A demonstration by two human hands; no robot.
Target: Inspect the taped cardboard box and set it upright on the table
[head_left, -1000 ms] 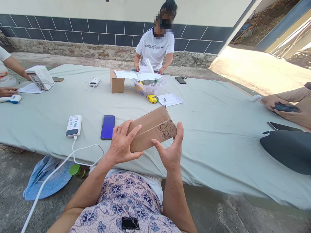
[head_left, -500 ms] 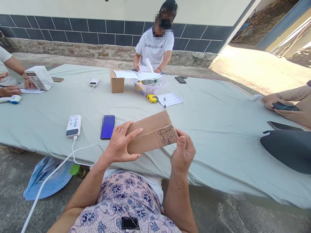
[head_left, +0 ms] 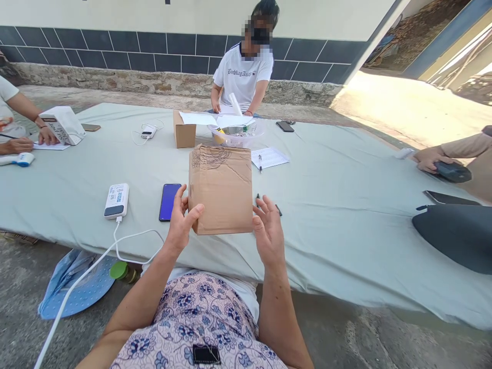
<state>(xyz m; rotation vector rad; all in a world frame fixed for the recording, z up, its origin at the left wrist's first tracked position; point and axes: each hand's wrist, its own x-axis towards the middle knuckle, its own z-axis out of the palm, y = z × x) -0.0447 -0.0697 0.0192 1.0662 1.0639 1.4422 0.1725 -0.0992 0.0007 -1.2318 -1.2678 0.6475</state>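
I hold a brown cardboard box [head_left: 221,188] upright above the near edge of the grey-green covered table [head_left: 338,205]. Black scribbles mark the box's top end. My left hand [head_left: 180,221] grips its lower left side. My right hand [head_left: 267,230] presses against its lower right side with the fingers spread. A dark pen [head_left: 277,209] lies on the cloth just behind my right hand, partly hidden. A blue phone [head_left: 169,201] lies left of the box, and a white power bank [head_left: 117,200] with a white cable further left.
A person in a white shirt [head_left: 244,74] sits across the table behind a small cardboard box [head_left: 184,130], a clear bowl [head_left: 236,134] and papers [head_left: 270,157]. Other people's hands rest at the left edge [head_left: 18,145] and right edge [head_left: 430,159]. A dark bag [head_left: 455,236] lies at right.
The box has turned from lying tilted sideways to standing upright, scribbled end now on top. My right hand opened from the scribbled end and moved to the box's lower right side.
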